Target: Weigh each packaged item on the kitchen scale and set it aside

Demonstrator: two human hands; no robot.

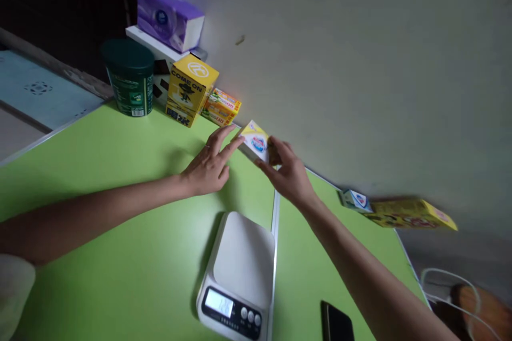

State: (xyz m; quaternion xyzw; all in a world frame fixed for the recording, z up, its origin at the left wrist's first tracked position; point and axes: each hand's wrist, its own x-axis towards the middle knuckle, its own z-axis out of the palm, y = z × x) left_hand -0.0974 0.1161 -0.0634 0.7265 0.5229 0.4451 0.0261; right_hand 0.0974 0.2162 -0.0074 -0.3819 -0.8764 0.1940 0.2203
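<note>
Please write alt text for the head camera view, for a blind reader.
A right hand holds a small white and yellow box over a green table, while the open left hand reaches to its other side. Nearer lies a white kitchen scale; behind, by the wall, stand a dark green tub and a yellow box.

The box in the right hand is white and yellow with a blue and red logo. Beyond the left hand, the drink box is yellow with black lettering and a white ring on top; the small cartons beside it are orange, yellow and green. Farther past that hand, the tub is dark green and the tissue pack purple with paler swirls. Nearer than both hands, the scale is white with a black panel, on a plain light green table.
</note>
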